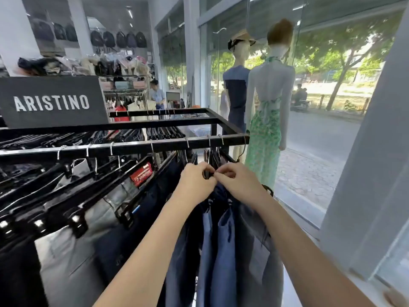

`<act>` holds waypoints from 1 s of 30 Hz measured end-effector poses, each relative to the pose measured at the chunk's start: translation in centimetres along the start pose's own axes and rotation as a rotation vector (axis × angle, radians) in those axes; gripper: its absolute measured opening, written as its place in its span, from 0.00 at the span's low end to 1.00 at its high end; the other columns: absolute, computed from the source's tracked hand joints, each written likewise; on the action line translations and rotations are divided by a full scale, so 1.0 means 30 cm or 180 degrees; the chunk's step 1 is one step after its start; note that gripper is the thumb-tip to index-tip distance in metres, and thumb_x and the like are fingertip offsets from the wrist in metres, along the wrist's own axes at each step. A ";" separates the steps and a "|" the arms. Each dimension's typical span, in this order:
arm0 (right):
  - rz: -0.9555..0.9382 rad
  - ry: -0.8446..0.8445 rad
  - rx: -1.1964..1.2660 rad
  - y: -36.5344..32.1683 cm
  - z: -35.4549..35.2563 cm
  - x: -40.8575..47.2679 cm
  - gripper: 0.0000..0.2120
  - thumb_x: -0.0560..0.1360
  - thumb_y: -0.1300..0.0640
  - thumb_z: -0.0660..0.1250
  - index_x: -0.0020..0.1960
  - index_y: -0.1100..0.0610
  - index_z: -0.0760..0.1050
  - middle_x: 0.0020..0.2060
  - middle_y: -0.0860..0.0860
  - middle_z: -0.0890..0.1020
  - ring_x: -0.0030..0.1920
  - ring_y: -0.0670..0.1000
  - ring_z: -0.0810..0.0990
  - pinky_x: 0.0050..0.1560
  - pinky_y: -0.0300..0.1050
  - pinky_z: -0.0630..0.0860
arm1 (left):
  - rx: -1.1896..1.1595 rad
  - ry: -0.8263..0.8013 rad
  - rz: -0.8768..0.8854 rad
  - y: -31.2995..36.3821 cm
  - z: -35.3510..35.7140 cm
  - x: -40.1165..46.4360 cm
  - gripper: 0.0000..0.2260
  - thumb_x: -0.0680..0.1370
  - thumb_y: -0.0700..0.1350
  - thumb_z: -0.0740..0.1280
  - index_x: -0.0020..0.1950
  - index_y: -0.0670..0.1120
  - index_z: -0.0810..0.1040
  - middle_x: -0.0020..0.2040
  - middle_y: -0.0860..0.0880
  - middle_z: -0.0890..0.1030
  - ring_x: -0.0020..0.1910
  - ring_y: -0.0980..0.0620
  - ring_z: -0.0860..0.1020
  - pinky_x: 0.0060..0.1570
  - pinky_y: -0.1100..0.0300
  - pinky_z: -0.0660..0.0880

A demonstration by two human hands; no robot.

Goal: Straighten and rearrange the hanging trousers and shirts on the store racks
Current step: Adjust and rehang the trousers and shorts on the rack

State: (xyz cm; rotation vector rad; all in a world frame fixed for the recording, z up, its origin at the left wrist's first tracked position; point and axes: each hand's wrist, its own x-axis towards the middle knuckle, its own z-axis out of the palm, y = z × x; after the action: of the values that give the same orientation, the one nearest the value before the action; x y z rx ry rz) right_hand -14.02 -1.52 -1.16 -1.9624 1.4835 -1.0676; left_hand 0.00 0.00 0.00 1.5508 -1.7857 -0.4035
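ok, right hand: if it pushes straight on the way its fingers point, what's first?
Probably the left hand. The right hand points left across the black hanger clip both pinch; fingertips nearly meet there, though depth is unclear.

We note a black metal rack (124, 147) carrying trousers (93, 220) on black clip hangers (73, 202), packed tight and slanting left, grey and dark navy. At the rail's right end, blue trousers (223, 251) hang bunched, their hangers crowded together.
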 end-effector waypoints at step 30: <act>0.0630 -0.0524 0.1199 0.180 -0.246 0.072 0.14 0.73 0.71 0.61 0.51 0.61 0.81 0.49 0.62 0.84 0.45 0.56 0.84 0.54 0.53 0.81 | 0.0644 -0.0264 0.0230 0.222 0.184 0.072 0.11 0.78 0.56 0.63 0.56 0.54 0.80 0.46 0.54 0.82 0.38 0.61 0.74 0.35 0.70 0.67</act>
State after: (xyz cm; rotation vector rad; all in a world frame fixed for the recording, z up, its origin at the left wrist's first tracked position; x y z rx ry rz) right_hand -22.84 -4.59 -0.12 -1.5677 1.2525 -0.9890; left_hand -8.64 -1.76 1.25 1.6209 -1.9919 -0.2619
